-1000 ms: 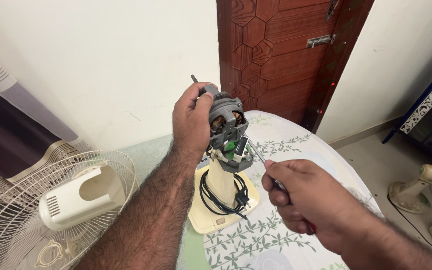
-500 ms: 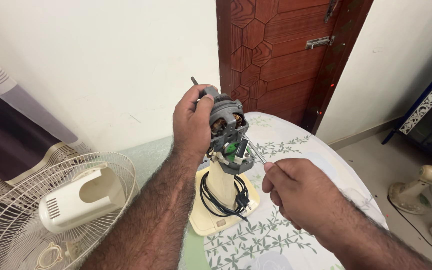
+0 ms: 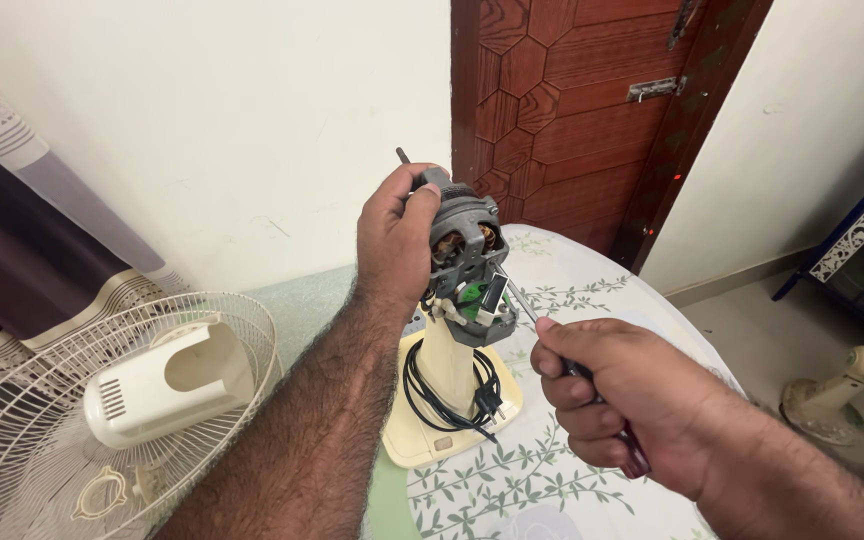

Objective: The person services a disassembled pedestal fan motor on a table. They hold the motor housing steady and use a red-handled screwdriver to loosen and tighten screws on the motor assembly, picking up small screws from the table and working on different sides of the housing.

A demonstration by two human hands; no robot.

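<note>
View: head-worn, single | Facing: forward and down over table (image 3: 592, 470) toward wall and wooden door (image 3: 592, 110) | Range: close, hands fill lower frame | Left edge: fan guard (image 3: 42, 420) | Shared views: none

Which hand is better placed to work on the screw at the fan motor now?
The right hand, probably. It already holds the screwdriver with its tip at the motor. The left hand grips the motor's top and steadies it.
</note>
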